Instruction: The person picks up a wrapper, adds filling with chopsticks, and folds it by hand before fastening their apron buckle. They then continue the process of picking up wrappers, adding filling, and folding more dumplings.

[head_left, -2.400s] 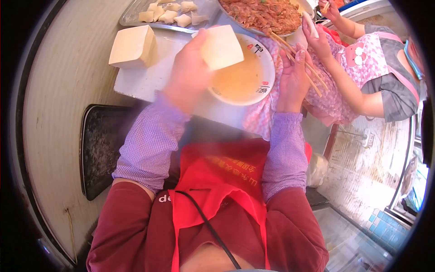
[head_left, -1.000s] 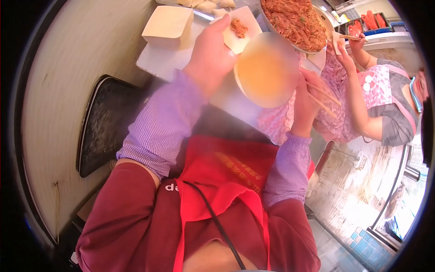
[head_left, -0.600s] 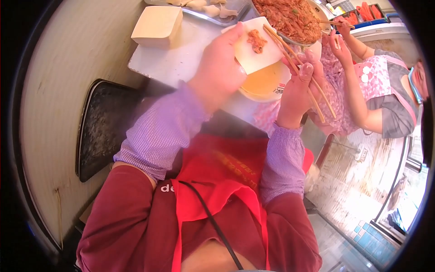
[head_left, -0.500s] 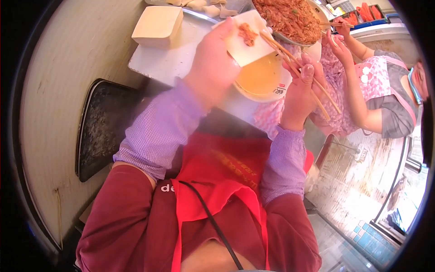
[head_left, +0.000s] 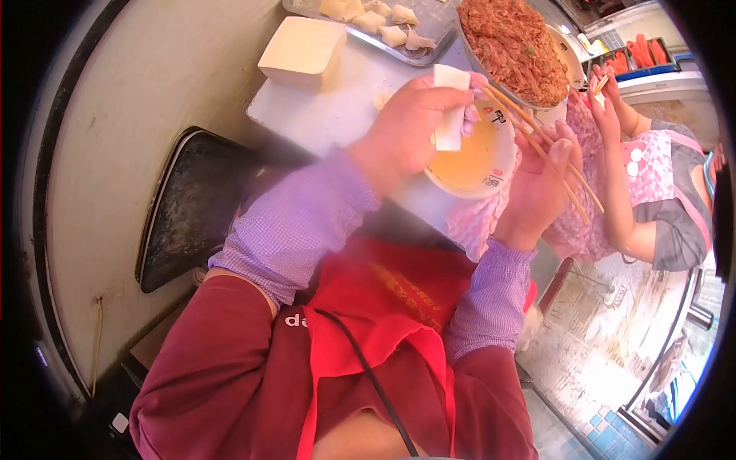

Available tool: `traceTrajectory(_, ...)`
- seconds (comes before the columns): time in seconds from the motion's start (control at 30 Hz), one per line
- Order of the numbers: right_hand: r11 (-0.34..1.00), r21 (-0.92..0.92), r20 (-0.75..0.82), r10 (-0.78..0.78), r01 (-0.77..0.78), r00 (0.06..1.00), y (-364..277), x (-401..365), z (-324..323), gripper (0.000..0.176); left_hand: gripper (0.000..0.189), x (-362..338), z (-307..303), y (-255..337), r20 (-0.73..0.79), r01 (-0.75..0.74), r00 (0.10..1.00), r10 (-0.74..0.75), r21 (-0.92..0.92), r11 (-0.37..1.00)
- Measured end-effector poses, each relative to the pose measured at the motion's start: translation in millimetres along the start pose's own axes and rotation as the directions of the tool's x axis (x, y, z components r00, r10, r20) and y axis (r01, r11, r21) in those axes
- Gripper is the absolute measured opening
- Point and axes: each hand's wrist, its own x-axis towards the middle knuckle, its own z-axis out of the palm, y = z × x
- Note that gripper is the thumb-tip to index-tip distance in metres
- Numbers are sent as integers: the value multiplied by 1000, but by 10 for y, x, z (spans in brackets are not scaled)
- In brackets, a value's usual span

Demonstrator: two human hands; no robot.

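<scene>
My left hand is closed around a white dumpling wrapper, folded up between thumb and fingers so the filling is hidden. It hovers over a white bowl of yellowish liquid. My right hand holds a pair of wooden chopsticks that point up toward a large bowl of reddish minced filling. Both forearms wear purple checked sleeves over a red apron.
A stack of square wrappers sits on the white board. Behind it a metal tray holds several folded dumplings. A person in a pink apron works at the right, hands raised by the filling bowl. A dark tray lies at left.
The flat wrapper with a dab of filling in my left hand has been folded shut. The chopsticks have drawn back from the wrapper to the right.
</scene>
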Motion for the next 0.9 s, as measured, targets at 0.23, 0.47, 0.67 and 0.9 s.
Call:
traceTrajectory(0.23,997,-35,-134,-72,67,988,-11,80,167,31,35,-24,-57,48,103,-23,995,14,83,996)
traceTrajectory(0.47,894,-363,317,383,-262,868,20,-129,303,25,40,-41,102,223,130,-96,985,116,-153,984)
traceTrajectory(0.67,866,-499,367,236,-23,900,-40,-179,483,8,35,-6,-92,205,255,-145,960,119,84,986)
traceTrajectory(0.9,922,-383,307,62,64,950,45,-110,413,13,23,-80,-32,141,246,-268,962,122,748,607)
